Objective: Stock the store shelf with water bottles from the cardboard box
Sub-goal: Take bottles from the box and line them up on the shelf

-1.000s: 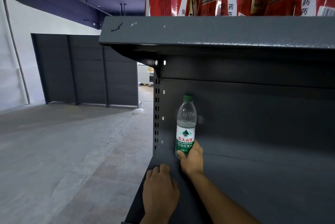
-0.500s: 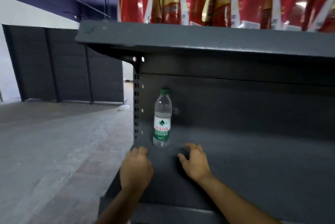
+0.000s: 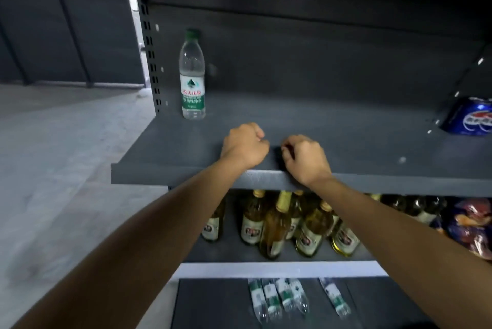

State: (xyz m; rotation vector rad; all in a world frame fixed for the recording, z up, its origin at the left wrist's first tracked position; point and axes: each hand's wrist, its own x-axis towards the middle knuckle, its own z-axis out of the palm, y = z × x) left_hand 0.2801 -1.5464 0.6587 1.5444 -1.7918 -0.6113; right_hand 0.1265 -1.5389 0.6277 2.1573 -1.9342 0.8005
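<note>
One clear water bottle (image 3: 192, 76) with a green cap and green-white label stands upright at the back left corner of the dark grey shelf (image 3: 372, 142). My left hand (image 3: 245, 143) hovers over the shelf's front part with its fingers curled into a fist, holding nothing. Just to its right, my right hand (image 3: 303, 158) sits above the front edge, fingers also curled and empty. Both hands are well in front of the bottle and apart from it. Several more water bottles (image 3: 277, 298) lie on a dark surface at the bottom. No cardboard box is in view.
A blue can (image 3: 471, 118) lies at the shelf's far right. On the shelf below stand several glass bottles of yellow liquid (image 3: 277, 225), with snack bags (image 3: 471, 225) to their right. Grey floor (image 3: 66, 169) stretches out on the left.
My right hand let go of the bottle, which now stands alone. Both hands drew back to the shelf's front edge and curled up. The view tilted downward.
</note>
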